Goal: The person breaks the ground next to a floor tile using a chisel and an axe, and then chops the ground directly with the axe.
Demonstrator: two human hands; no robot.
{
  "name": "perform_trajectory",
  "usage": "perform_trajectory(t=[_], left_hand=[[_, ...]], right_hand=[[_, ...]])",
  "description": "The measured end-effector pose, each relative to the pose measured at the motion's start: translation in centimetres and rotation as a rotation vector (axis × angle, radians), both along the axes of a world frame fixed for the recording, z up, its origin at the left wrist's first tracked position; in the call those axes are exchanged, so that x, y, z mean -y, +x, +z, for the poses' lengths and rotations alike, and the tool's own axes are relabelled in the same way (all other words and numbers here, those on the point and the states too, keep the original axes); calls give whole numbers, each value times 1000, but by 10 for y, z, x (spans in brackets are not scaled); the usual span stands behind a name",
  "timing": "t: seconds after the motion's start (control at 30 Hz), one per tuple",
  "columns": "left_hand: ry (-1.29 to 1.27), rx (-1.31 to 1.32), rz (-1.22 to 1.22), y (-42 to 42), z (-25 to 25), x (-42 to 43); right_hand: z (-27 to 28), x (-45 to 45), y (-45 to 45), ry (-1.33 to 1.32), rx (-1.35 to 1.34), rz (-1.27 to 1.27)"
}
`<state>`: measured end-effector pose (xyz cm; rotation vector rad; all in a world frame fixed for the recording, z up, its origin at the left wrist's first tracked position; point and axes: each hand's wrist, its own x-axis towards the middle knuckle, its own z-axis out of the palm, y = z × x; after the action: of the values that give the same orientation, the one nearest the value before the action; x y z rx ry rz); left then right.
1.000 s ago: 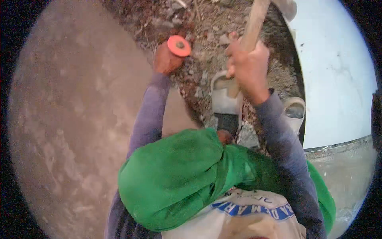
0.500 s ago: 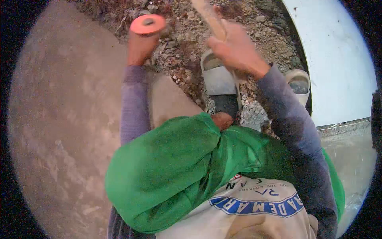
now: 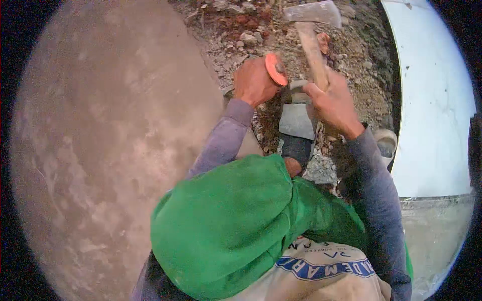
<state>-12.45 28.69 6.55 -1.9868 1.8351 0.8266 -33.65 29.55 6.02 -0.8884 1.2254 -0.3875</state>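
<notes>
My left hand (image 3: 252,83) is closed around a chisel with a round orange hand guard (image 3: 275,69). The guard is tilted on edge, and the shank and tip are hidden. To its right, my right hand (image 3: 337,104) grips the wooden handle of a hatchet (image 3: 312,50). The hatchet's broad metal head is raised over the rubble at the top of the view. Both hands are close together, just above my sandalled foot (image 3: 297,121).
Broken stones and dirt (image 3: 246,37) fill a strip ahead. A smooth concrete floor (image 3: 105,125) lies on the left. On the right stands a white panel (image 3: 434,100), with my other sandal (image 3: 385,144) beside it. Green trousers (image 3: 226,220) cover my bent knee.
My left hand has moved right and slightly down with the chisel, whose guard has turned from facing up to edge-on. My right hand has shifted right and down, bringing the hatchet head into view.
</notes>
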Motion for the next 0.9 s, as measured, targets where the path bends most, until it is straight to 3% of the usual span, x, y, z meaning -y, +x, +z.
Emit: perform_trajectory(t=[0.2,0.23,0.33,0.47,0.6,0.67,0.73,0.83,0.9], left_hand=[[-32,-8,53,3,1,-1],[-24,-2,54,2,2,-1],[-20,30,70,-2,12,2],[-47,5,105,2,13,-1],[-100,-35,149,7,16,0],[-121,-59,172,7,21,-1],[-166,-86,201,10,24,4],[-174,-89,219,9,30,-2],[-154,-98,242,11,29,-12]], right_hand=[[-3,16,-26,-72,-16,-20],[5,21,-35,-186,-90,13],[30,33,-52,11,-59,-81],[62,49,-48,-59,123,-508],[83,23,-10,-25,13,-783],[20,-69,13,-258,-178,-460],[14,-65,19,-570,-223,29],[39,-31,-1,-63,-9,138],[54,7,-22,-116,-124,18]])
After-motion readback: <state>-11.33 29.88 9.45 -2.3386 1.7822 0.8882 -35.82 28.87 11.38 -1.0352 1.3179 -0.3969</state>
